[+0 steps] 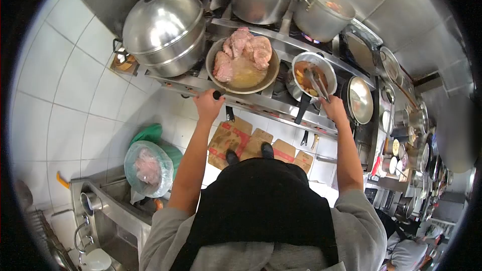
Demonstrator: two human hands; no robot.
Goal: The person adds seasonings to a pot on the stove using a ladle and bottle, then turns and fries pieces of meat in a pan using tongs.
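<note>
My left hand is closed round the black handle of a wide frying pan on the stove. Large pieces of pale pink meat lie in the pan, with yellowish liquid around them. In my right hand is a pair of metal tongs, their tips down in a saucepan. Reddish-brown sauce with yellow chunks fills that saucepan, and its black handle points toward me. The tong tips are partly hidden by the sauce, so I cannot tell if they grip anything.
A domed steamer pot stands left on the stove, with large stockpots behind. A gas flame burns under the right pot. Cardboard covers the floor. Lower left are a lined bin and a sink. Another person is lower right.
</note>
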